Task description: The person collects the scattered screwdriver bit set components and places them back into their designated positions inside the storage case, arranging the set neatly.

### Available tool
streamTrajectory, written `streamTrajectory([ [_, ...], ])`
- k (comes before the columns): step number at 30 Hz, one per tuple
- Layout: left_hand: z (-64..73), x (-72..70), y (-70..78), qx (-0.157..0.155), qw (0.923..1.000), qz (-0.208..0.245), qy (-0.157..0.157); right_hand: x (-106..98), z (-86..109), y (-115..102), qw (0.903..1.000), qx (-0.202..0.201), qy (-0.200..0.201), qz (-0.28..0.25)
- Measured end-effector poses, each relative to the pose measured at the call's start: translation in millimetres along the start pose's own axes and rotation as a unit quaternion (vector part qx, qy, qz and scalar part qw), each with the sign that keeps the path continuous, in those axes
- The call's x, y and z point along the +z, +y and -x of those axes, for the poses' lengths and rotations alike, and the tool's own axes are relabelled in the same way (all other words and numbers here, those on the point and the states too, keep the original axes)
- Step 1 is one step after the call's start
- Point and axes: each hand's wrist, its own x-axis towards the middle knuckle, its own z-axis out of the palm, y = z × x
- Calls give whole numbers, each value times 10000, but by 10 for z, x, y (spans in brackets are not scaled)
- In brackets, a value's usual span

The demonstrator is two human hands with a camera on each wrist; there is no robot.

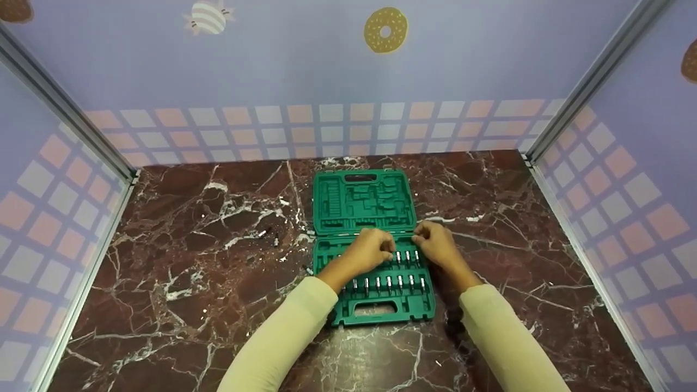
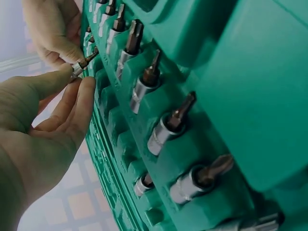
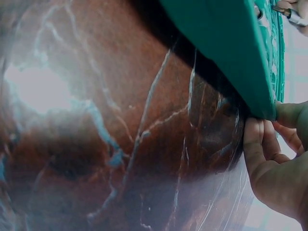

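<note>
A green tool case (image 1: 416, 302) lies unfolded flat on the table, its moulded lid (image 1: 321, 182) toward the back. Rows of screwdriver bit sockets (image 2: 144, 89), silver with dark tips, stand in the near half. My left hand (image 1: 370, 250) is over the upper row, pinching one bit socket (image 2: 79, 67) between thumb and fingers beside the slots. Several slots near it hold nothing in the left wrist view. At the right side by the hinge, my right hand (image 1: 435, 245) grips the case edge, its thumb above and fingers (image 3: 255, 144) against the side.
Left of the case, a few loose bit sockets (image 1: 276, 242) lie on the dark red marble-patterned table (image 1: 190, 245). Another small metal piece (image 1: 309, 269) is close to the case's left edge. Lilac panels (image 1: 305, 65) wall the table at the back and both sides.
</note>
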Motion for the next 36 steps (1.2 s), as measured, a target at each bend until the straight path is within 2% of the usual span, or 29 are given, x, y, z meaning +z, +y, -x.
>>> streamTrajectory([
  [4,-20,22,1,15,9995,-320,-6,-3,-4,19,10000,-80,-5,33],
  [8,-40,44,-9,-88,9989,-455,-27,-3,-8,19,9999,-99,53,52],
  [15,-83,82,-22,-84,9976,-687,54,-8,-4,-3,9999,-66,94,91],
  [21,-81,78,6,-434,9943,-941,260,12,4,-6,9999,-19,69,94],
  [27,-106,60,24,-847,9932,-743,296,6,7,-6,10000,-10,19,64],
  [36,-174,81,29,-999,9911,-858,171,20,29,8,10000,52,47,-7],
])
